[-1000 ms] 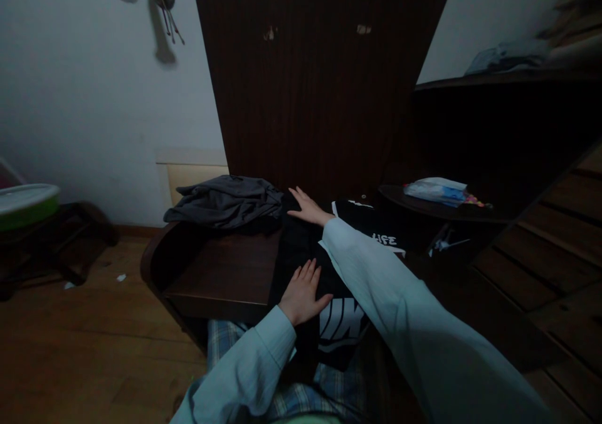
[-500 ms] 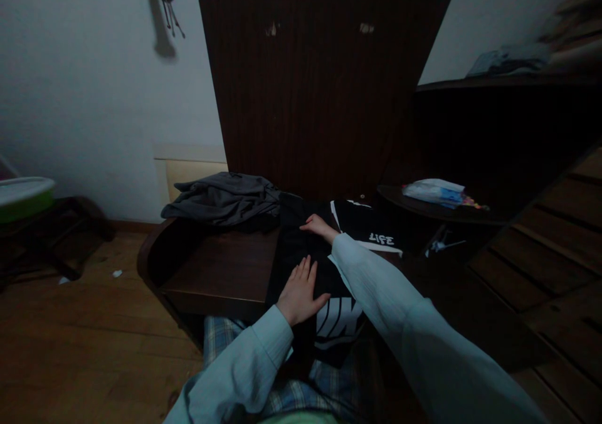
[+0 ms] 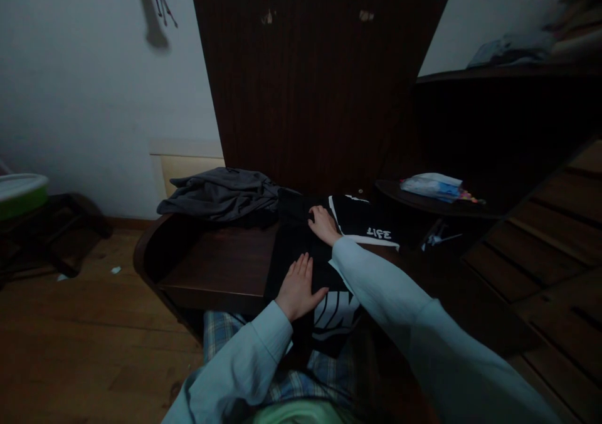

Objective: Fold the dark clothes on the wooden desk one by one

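A black garment with white print (image 3: 294,223) is spread over the dark wooden bench (image 3: 221,261) and hangs past its front edge. Flat on the cloth rests my left hand (image 3: 298,288), fingers stretched out and thumb apart, beside the large white lettering. Farther back, my right hand (image 3: 323,224) lies on the same garment with its fingers apart and slightly bent. Just right of it is a black part with white edging and small white letters (image 3: 364,223); whether it belongs to the same piece I cannot tell.
A crumpled grey garment (image 3: 226,193) lies at the bench's back left. To the right, a plastic packet (image 3: 433,187) sits on a rounded shelf (image 3: 395,197). A green-and-white basin (image 3: 21,195) stands on a dark stool at far left. A dark wooden panel (image 3: 320,98) rises behind.
My right hand has opened from a closed, pinched shape and now rests with fingers spread on the cloth. My left hand stays flat in place. The view has shifted slightly.
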The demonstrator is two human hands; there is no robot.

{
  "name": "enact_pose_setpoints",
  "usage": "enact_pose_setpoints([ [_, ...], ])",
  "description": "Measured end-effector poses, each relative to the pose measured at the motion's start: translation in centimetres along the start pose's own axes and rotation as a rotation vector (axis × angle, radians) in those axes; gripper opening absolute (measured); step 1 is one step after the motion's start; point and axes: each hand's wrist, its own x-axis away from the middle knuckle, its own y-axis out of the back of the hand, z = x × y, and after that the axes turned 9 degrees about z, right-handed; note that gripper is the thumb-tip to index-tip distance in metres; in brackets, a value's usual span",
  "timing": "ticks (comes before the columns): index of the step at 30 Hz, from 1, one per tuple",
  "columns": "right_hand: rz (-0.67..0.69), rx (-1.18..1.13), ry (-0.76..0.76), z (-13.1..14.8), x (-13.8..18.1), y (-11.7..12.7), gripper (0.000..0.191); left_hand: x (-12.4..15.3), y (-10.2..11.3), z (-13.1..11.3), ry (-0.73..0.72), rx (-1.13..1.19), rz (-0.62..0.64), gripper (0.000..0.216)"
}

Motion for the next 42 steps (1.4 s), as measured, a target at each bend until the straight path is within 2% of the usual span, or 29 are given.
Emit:
enact_pose_setpoints([
  [3,0.162,-0.064,0.061,-1.5,0.8,0.2,0.016,-0.1,0.1,0.4,-0.008,0.071,-0.026,0.071],
  [5,0.216,-0.086,0.137,-2.3,1.4,-0.2,0.014,-0.2,0.2,0.7,-0.004,0.15,-0.062,0.06],
  [8,0.155,-0.095,0.208,-2.9,2.4,-1.3,0.009,-0.2,0.6,1.0,0.021,0.266,-0.165,0.039],
  [11,0.043,-0.093,0.213,-2.8,3.3,-2.1,0.01,-0.2,0.7,1.1,0.07,0.345,-0.253,0.025],
  [14,-0.053,-0.078,0.248,-2.2,4.0,-2.0,0.014,-0.3,0.6,1.1,0.134,0.395,-0.322,0.009],
  [16,-0.092,-0.083,0.228,-1.6,4.3,-1.7,0.017,-0.4,0.5,1.0,0.163,0.398,-0.347,0.009],
  [19,-0.075,-0.185,0.105,-0.5,4.7,-1.5,0.018,-0.5,0.4,0.9,0.183,0.375,-0.328,0.013],
  [22,-0.004,-0.412,-0.005,0.6,5.0,-1.9,0.017,-0.7,0.4,0.7,0.208,0.353,-0.295,0.012],
  [25,0.035,-0.613,-0.025,1.3,5.5,-2.5,0.016,-0.8,0.6,0.6,0.228,0.341,-0.275,0.012],
  [29,0.058,-0.76,-0.029,1.6,5.9,-2.6,0.018,-0.9,1.7,0.6,0.247,0.348,-0.239,0.014],
  [33,0.122,-0.815,-0.036,1.6,6.2,-2.4,0.022,-0.8,3.2,0.1,0.236,0.256,-0.221,0.012],
  [36,0.113,-0.81,-0.023,1.7,6.2,-2.5,0.022,-0.8,3.5,-0.7,0.223,0.098,-0.19,0.008],
  [39,0.072,-0.797,0.009,1.7,6.2,-2.7,0.019,-0.8,2.9,-1.2,0.187,-0.014,-0.149,0.012],
  [42,0.071,-0.773,0.018,1.4,6.0,-2.9,0.016,-0.5,1.6,-1.3,0.126,-0.03,-0.157,0.021],
])
